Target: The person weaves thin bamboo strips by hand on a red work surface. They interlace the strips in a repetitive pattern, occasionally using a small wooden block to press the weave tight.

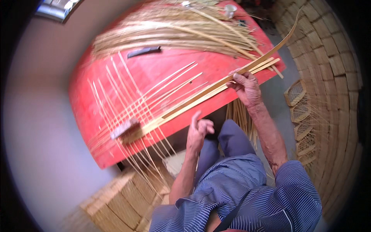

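Right hand (247, 89) pinched the long tan strip (216, 86), which slanted along the near side of the red desk (166, 63). My left hand (199, 129) empty, loosely curled. Judged it best to steady the low end, clear of the crossed strips (135, 109).

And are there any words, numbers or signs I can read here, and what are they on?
None that can be read: no lettering shows on the red table, the long strip in the right hand or the striped shirt.
The white cup is too small and blurred to tell.
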A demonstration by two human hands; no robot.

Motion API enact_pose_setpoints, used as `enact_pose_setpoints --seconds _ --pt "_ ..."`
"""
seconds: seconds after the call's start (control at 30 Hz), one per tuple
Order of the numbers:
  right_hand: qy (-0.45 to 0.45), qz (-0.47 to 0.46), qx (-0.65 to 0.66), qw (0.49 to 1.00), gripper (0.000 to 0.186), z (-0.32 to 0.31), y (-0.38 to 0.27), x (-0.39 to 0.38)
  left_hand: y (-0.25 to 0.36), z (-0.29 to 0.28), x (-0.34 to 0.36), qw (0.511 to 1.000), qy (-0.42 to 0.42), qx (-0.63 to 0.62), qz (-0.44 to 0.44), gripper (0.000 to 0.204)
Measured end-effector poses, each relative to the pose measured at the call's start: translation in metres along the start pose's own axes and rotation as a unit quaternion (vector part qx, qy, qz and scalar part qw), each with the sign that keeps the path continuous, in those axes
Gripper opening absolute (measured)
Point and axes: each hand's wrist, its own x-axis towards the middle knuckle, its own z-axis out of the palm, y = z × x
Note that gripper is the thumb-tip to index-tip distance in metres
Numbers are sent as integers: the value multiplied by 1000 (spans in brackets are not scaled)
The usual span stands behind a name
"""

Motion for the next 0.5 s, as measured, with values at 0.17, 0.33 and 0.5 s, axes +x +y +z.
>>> enact_pose_setpoints --seconds 0.17,0.33,0.5 --pt "-61 105 0 993 10 28 87 -14 30 -38 28 925 207 -310 77 29" --pt "-61 231 21 971 12 20 122 2 33 -92 30 920 247 -302 35 16" --pt "103 293 -45 949 15 -24 138 52 17 -142 18 932 256 -227 123 24"
